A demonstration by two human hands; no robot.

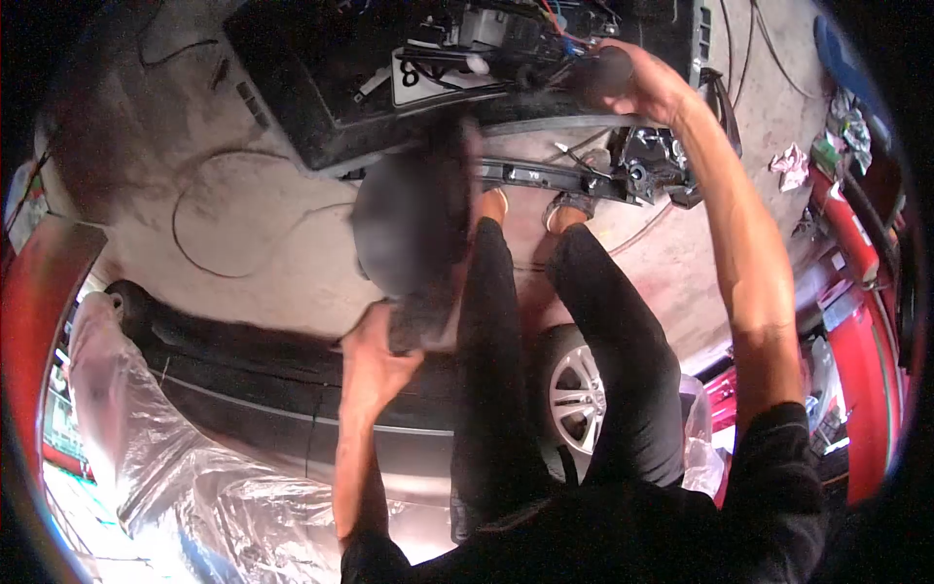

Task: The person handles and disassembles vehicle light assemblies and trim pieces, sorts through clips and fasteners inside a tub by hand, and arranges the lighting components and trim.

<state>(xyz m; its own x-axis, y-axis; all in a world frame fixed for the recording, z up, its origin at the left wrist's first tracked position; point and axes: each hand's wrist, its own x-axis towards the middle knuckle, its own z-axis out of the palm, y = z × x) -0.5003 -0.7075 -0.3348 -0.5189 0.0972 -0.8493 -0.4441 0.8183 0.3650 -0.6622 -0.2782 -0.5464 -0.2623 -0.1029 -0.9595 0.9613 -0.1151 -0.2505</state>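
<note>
My left hand [375,362] is closed around the lower end of a black rounded part [404,229]. That part is smeared by motion, so I cannot make out its exact kind; its broad face looks smooth and dark. Farther up and to the right, my right hand [647,86] curls around a dark, roundish piece [597,78] above the edge of a large black panel [306,117]. Thin coloured wires [569,41] run beside those fingers. On the panel lie a white plate [443,80] with a dark figure and several black and grey parts [486,29].
A long black strip [545,177] and a black assembly [650,161] lie on the floor before my feet. A dark car body [263,389] with a silver wheel [576,394] is below. Clear plastic sheeting [185,457] covers part of it. A hose [177,219] curves across the floor.
</note>
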